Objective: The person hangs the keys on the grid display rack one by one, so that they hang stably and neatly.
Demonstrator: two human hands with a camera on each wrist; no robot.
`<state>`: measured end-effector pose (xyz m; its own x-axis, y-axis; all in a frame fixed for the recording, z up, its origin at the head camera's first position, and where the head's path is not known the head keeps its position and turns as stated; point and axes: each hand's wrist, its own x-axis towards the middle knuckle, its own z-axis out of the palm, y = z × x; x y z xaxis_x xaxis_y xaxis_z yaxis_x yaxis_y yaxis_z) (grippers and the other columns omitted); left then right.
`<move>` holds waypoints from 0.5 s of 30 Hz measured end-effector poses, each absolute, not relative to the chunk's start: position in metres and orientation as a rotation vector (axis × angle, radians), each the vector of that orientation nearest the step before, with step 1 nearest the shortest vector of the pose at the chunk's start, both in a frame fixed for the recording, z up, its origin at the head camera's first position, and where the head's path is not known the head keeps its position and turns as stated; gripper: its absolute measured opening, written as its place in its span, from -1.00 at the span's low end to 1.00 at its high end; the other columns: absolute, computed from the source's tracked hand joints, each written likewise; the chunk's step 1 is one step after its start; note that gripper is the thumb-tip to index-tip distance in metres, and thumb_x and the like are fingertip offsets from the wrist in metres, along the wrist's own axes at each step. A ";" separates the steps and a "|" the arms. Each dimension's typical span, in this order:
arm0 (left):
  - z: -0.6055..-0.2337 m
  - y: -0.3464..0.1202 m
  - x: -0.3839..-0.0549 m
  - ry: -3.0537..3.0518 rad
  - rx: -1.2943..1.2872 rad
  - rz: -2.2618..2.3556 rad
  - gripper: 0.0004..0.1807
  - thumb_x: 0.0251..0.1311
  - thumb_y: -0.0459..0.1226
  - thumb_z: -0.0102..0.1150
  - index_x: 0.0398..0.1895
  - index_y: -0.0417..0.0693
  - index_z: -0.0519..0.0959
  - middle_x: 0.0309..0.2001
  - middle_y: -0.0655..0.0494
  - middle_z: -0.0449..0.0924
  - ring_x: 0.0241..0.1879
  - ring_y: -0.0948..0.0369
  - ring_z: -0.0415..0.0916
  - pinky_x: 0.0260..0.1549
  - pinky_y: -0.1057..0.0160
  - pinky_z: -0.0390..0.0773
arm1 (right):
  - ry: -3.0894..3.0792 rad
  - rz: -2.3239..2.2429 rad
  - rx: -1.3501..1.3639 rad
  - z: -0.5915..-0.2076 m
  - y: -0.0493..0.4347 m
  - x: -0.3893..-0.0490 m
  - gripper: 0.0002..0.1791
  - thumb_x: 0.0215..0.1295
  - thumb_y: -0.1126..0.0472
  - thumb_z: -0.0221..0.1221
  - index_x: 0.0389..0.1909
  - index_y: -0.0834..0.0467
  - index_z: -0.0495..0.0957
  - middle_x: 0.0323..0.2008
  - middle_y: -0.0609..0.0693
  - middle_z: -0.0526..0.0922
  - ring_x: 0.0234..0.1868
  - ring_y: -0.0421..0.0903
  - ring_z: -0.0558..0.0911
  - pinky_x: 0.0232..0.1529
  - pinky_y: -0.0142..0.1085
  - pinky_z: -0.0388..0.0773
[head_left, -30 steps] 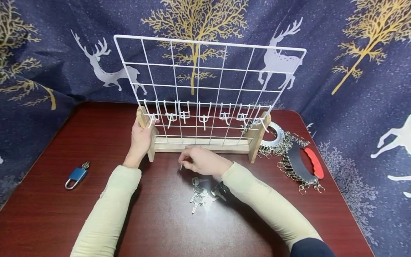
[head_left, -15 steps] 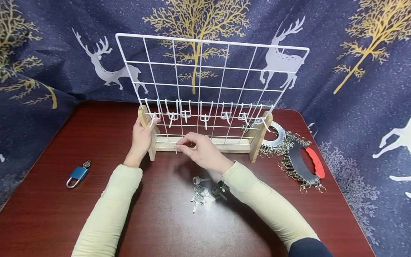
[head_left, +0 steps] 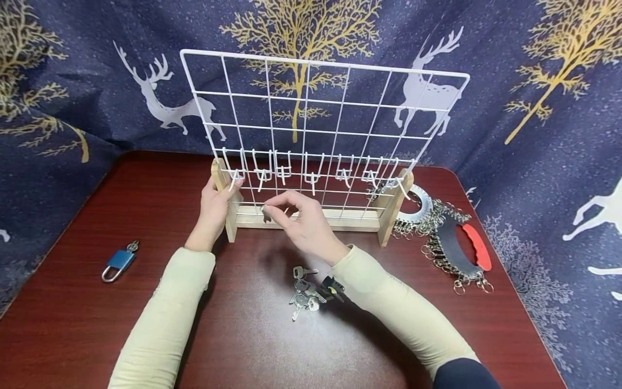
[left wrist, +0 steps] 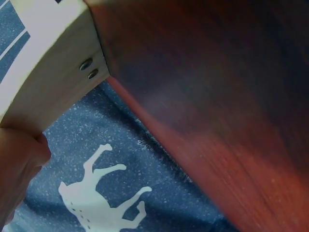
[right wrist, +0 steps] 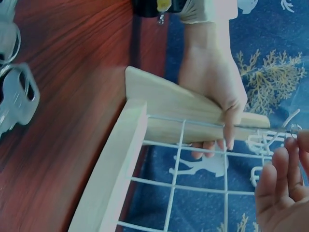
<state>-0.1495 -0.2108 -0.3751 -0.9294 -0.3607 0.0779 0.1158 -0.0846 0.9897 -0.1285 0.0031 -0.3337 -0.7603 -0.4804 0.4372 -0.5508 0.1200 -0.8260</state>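
- A small dark metal key [head_left: 266,217] on a thin wire ring hangs just below the fingertips of the right hand [head_left: 307,222], whose thumb and index finger are pinched together on it.
- Its long axis runs roughly downward from those fingers; the right wrist view shows it nearly edge-on, as a thin dark line.
- The relation that seems to matter: the seven white wire hooks [head_left: 264,175] stand higher than the right fingers, the second from the left almost straight above them. Whether key and hook touch I cannot tell, but they look apart.
- The right hand is the nearer one. The left hand [head_left: 214,209], left of the right fingers, grips the pale wooden upright [head_left: 231,229], fingers wrapped round it.
- Behind the right fingers stand the white wire grid panel [head_left: 306,100] and its pale wooden crossbar [head_left: 247,220].
- Toward the person from the right fingers, a loose pile of silver metal keys [head_left: 301,300] lies on the dark red wooden surface [head_left: 68,324], a black-headed key [head_left: 331,284] beside it.
- Well left of both hands' fingers lies a blue padlock with a silver shackle [head_left: 121,260]; well right, a dark curved plate with a red handle [head_left: 476,247], fringed with metal rings.
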 end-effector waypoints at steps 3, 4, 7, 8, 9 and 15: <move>-0.374 -0.211 -0.150 -1.871 0.250 -2.091 -0.80 0.25 -0.28 0.26 -0.12 0.05 0.47 -0.24 0.18 0.52 -0.31 0.30 0.48 -0.15 0.15 0.52 | -2.233 1.755 1.059 -0.331 0.000 -0.126 -0.87 0.32 0.17 0.25 -0.18 0.13 0.65 -0.25 -0.15 0.69 -0.37 -0.24 0.59 -0.33 -0.33 0.58; -0.374 -0.211 -0.150 -1.869 0.248 -2.092 -0.79 0.25 -0.28 0.26 -0.11 0.05 0.46 -0.24 0.18 0.52 -0.31 0.30 0.49 -0.16 0.15 0.53 | -2.216 1.756 1.056 -0.330 -0.001 -0.126 -0.87 0.32 0.18 0.25 -0.19 0.14 0.65 -0.23 -0.14 0.70 -0.37 -0.24 0.59 -0.33 -0.33 0.57; -0.374 -0.212 -0.150 -1.875 0.253 -2.083 -0.79 0.26 -0.28 0.25 -0.10 0.06 0.46 -0.25 0.18 0.51 -0.35 0.31 0.48 -0.19 0.17 0.53 | -2.177 1.758 1.047 -0.326 -0.004 -0.122 -0.87 0.31 0.19 0.26 -0.20 0.14 0.66 -0.21 -0.13 0.71 -0.36 -0.25 0.59 -0.35 -0.35 0.56; -0.374 -0.211 -0.149 -1.876 0.258 -2.079 -0.79 0.26 -0.29 0.24 -0.10 0.06 0.46 -0.26 0.18 0.51 -0.36 0.31 0.48 -0.20 0.17 0.53 | -2.168 1.755 1.049 -0.325 -0.005 -0.121 -0.87 0.30 0.19 0.26 -0.20 0.14 0.66 -0.23 -0.13 0.71 -0.37 -0.26 0.59 -0.37 -0.35 0.55; -0.375 -0.211 -0.150 -1.880 0.261 -2.072 -0.79 0.26 -0.29 0.24 -0.10 0.06 0.45 -0.26 0.18 0.51 -0.35 0.32 0.48 -0.19 0.18 0.52 | -2.155 1.751 1.054 -0.324 -0.006 -0.119 -0.88 0.30 0.20 0.26 -0.20 0.14 0.67 -0.24 -0.13 0.71 -0.37 -0.26 0.59 -0.38 -0.35 0.55; -0.377 -0.209 -0.149 -1.884 0.267 -2.031 -0.80 0.26 -0.28 0.23 -0.11 0.05 0.46 -0.24 0.20 0.51 -0.23 0.30 0.45 -0.12 0.30 0.48 | -2.042 1.660 1.136 -0.317 -0.013 -0.115 -0.89 0.28 0.28 0.27 -0.21 0.18 0.69 -0.32 -0.10 0.68 -0.36 -0.27 0.56 -0.40 -0.32 0.55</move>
